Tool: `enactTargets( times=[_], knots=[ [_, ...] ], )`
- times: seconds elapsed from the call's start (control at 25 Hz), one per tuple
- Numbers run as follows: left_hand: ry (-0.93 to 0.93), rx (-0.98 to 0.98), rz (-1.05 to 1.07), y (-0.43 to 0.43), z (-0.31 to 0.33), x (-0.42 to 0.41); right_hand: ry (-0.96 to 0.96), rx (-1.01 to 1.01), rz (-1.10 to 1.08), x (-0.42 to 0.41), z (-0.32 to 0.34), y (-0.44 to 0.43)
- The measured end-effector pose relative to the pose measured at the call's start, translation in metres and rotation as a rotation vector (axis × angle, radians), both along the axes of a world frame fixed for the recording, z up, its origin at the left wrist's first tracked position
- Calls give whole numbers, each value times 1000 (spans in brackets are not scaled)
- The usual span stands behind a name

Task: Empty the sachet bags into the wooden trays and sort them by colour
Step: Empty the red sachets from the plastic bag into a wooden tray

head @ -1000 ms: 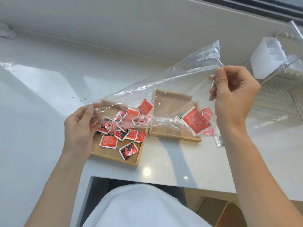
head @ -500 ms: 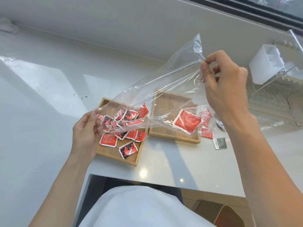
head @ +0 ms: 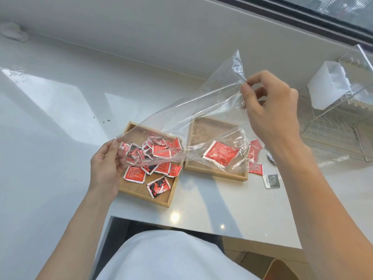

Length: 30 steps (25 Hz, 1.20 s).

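Now the bag [head: 201, 112] slants from high right to low left. The right hand [head: 270, 110] pinches its raised corner, and the left hand [head: 107, 164] pinches the low end over the left tray [head: 145, 198]. One large sachet [head: 221, 155] seems lodged mid-bag above the right tray [head: 218, 173].

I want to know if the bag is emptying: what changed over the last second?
The right hand lifted the closed end of the bag up and leftward; the big red sachet inside slid toward the mouth. Nothing taken or released. The left hand still pinches the mouth over the left tray; the sachets there lie unmoved.
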<state>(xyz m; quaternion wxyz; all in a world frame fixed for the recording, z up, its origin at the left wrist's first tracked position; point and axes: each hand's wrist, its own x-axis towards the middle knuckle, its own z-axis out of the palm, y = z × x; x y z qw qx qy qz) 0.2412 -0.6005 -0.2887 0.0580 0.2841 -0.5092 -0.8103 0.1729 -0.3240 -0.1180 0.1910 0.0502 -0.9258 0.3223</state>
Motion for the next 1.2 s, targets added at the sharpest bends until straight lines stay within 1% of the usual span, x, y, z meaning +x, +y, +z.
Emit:
enactTargets(
  times=[0.16, 0.24, 0.36, 0.44, 0.52, 0.6, 0.68, 0.72, 0.76, 0.8, 0.92, 1.08, 1.2],
  knots=[
    [6, -12, 0, 3, 2, 1, -116, -32, -25, 1, 4, 2],
    [13, -14, -9, 3, 1, 1, -216, -26, -21, 0, 4, 6],
    [25, -7, -16, 1, -2, -2, -281, -157, 25, -3, 0, 10],
    [16, 15, -18, 0, -4, -2, -305, -243, -4, -1, -5, 13],
    [21, 45, -13, 2, -5, -2, -365, -377, -31, 2, -6, 14],
    [18, 74, 2, 4, -6, -1, -539, -443, 19, 9, -8, 15],
    [13, 103, 17, 5, -8, -2, -757, -430, 95, 21, -12, 17],
    [7, 109, 22, 5, -9, -3, -821, -451, 103, 25, -14, 18],
    [-1, 109, 24, 4, -9, -3, -837, -498, 97, 28, -14, 19],
    [-8, 105, 20, 4, -8, -3, -814, -549, 91, 30, -12, 21],
    [10, 100, -12, 7, 1, -1, -662, -668, 102, 28, -1, 23],
    [56, 88, -28, 11, 18, 2, -497, -674, 96, 26, 5, 24],
    [91, 100, -33, 10, 27, 2, -440, -694, 72, 25, 9, 29]
  ],
)
